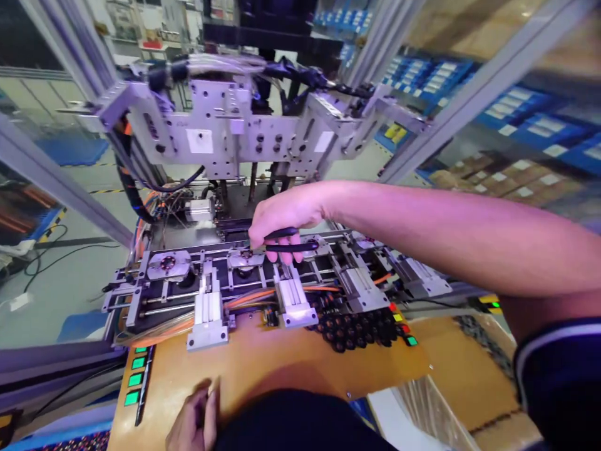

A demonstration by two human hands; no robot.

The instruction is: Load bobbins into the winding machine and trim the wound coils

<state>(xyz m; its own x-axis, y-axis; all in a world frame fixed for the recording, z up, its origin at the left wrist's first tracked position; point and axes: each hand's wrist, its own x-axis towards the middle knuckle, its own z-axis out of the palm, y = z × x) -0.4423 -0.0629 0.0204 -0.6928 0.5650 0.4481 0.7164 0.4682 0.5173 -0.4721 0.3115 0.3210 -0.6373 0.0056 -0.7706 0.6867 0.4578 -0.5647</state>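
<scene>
The work looks to be partway through, at the second plate (253, 260) from the left on the metal rig. The right hand (276, 227) is there, its fingers curled firmly round the black-handled pliers (292, 247), whose two handles stand slightly apart; the tips are too hidden to tell whether they grip anything. The far-left plate (154, 268) already carries a dark ring (168, 263), and no hand is on it; whether that place is finished I cannot tell. The plates farther right are partly covered by the hand and arm. On the right of the tabletop (272, 363), near the rig, many black round parts (357, 330) lie bunched together, seemingly unused. The left hand (195, 418) rests at the near left edge, fingers loosely bent; I cannot tell if they hold anything
</scene>
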